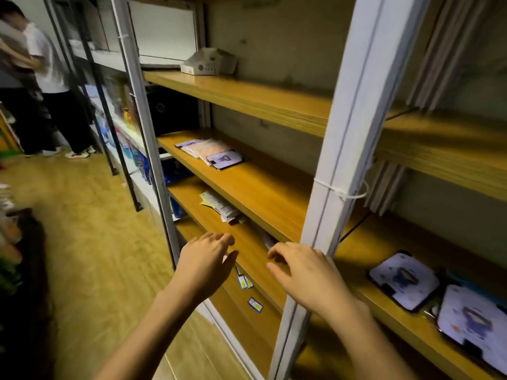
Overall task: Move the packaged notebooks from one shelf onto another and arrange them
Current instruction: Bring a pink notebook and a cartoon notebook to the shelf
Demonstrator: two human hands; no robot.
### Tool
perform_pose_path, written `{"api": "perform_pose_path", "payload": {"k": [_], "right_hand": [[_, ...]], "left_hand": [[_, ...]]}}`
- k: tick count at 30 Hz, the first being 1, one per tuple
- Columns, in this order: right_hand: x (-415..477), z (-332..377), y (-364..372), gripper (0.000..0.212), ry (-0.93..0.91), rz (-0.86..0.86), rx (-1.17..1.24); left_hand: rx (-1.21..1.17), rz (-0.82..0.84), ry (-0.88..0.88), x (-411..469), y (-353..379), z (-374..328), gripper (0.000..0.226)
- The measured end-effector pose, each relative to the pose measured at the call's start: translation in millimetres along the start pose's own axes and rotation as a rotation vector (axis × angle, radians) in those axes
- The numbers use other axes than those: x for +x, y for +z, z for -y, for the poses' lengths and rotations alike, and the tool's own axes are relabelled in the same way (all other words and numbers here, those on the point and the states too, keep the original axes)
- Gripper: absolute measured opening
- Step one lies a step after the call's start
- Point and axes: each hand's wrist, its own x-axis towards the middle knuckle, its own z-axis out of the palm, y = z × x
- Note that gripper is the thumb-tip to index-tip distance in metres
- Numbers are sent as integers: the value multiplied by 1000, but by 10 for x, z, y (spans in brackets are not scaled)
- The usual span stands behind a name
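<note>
Dim stockroom, wooden shelves in a white frame | left hand (204, 263) and right hand (307, 272) empty, each grip spread open before the lower shelf (247, 242) | packaged notebooks (219, 207) lie there, partly hidden | judgement: reach under the board, gather the stack square with both palms.

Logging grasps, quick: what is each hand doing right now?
Left hand: open, empty, by the lower shelf.
Right hand: open, empty, by the post.
</note>
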Motion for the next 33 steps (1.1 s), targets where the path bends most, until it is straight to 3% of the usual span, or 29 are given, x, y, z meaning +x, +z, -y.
{"api": "perform_pose_path", "payload": {"k": [17,33], "right_hand": [[1614,1150,510,33,203,-51,-46],[3771,771,818,39,438,-60,49]], "left_hand": [[48,41,81,554,-208,2175,37],[48,81,131,2324,295,2985,36]]}}
